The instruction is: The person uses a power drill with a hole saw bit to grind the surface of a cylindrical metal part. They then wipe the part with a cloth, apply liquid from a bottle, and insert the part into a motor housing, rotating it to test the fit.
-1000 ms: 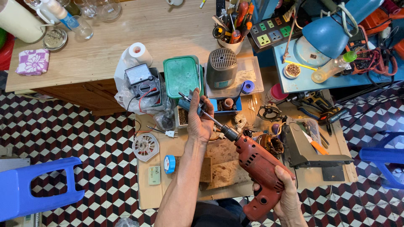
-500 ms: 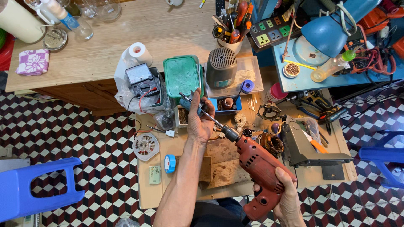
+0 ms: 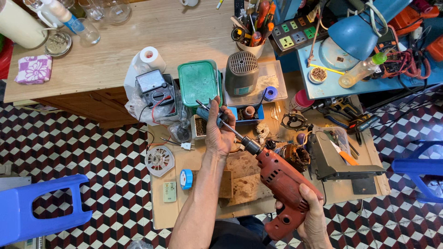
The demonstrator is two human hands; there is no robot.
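My right hand point(image 3: 311, 216) grips the handle of a red electric drill point(image 3: 281, 184), which points up and to the left over a low workbench point(image 3: 175, 216). My left hand point(image 3: 219, 131) is raised in front of the drill's tip and closed around a small blue-handled tool point(image 3: 205, 112). The drill's long bit point(image 3: 233, 131) runs from the chuck point(image 3: 251, 145) up into my left hand. The bit's tip is hidden by my fingers.
A green lidded box point(image 3: 198, 83), a multimeter point(image 3: 154, 87), a grey fan housing point(image 3: 242, 71) and a cup of tools point(image 3: 251, 32) sit behind. A motor part point(image 3: 293, 157), a grey metal case point(image 3: 332, 159), wood scraps point(image 3: 244, 180), a round white grille point(image 3: 159, 160). Blue stools stand left point(image 3: 37, 207) and right point(image 3: 422, 170).
The drill and both hands stay in almost the same place; the left hand shifts only slightly at the bit.
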